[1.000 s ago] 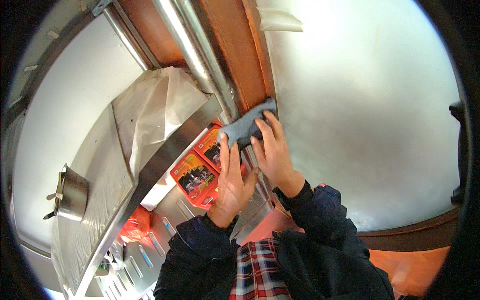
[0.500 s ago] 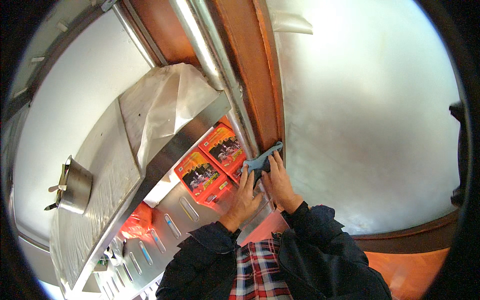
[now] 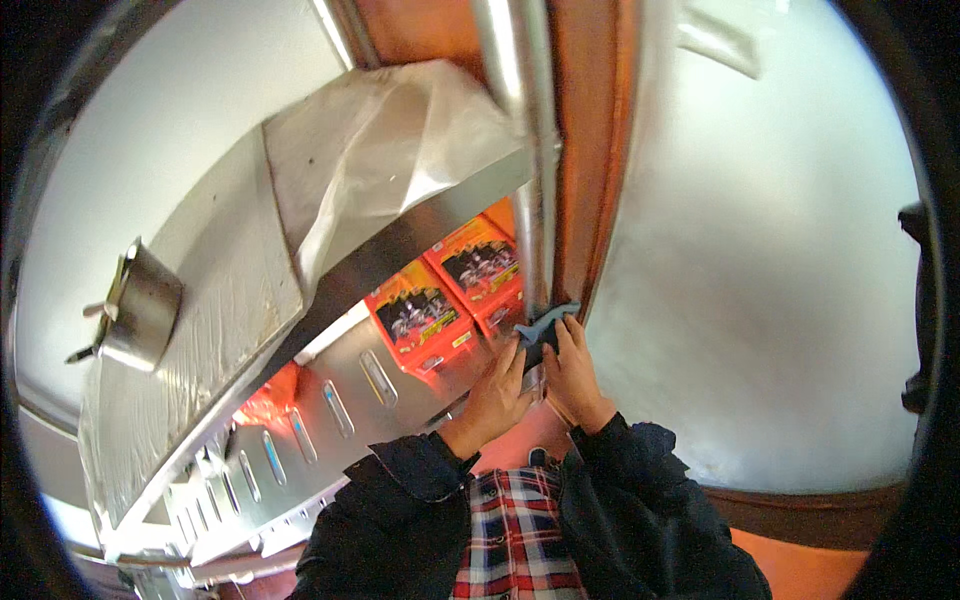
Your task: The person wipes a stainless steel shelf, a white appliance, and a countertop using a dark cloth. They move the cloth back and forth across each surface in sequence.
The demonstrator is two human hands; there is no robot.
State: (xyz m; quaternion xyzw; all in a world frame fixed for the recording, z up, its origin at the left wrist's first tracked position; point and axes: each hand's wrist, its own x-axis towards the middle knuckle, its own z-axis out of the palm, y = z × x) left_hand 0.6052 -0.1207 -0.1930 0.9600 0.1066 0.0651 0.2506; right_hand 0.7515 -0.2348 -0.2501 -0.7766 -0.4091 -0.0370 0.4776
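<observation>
A crumpled blue cloth [image 3: 546, 326] is pressed around the lower part of an upright metal pole [image 3: 540, 225]. My left hand [image 3: 494, 398] holds the cloth's left end, its fingers pointing up along it. On the other side my right hand [image 3: 577, 378] grips the right end, close to the brown wooden frame [image 3: 588, 150]. The hands are a short way apart, and the cloth spans the gap between them. Part of the fingertips is hidden by the folds.
At left stands a metal rack; its plastic-covered top shelf [image 3: 225, 235] carries a metal pot [image 3: 142, 308] with utensils. Two red-orange boxes [image 3: 418, 315] sit on the slotted lower shelf [image 3: 357, 400], with a red bag [image 3: 272, 396] farther left. A pale, hazy panel [image 3: 750, 300] fills the right.
The view has shifted, so the rack and pole appear farther right. Both hands remain on the cloth, which sits slightly lower and more bunched against the pole.
</observation>
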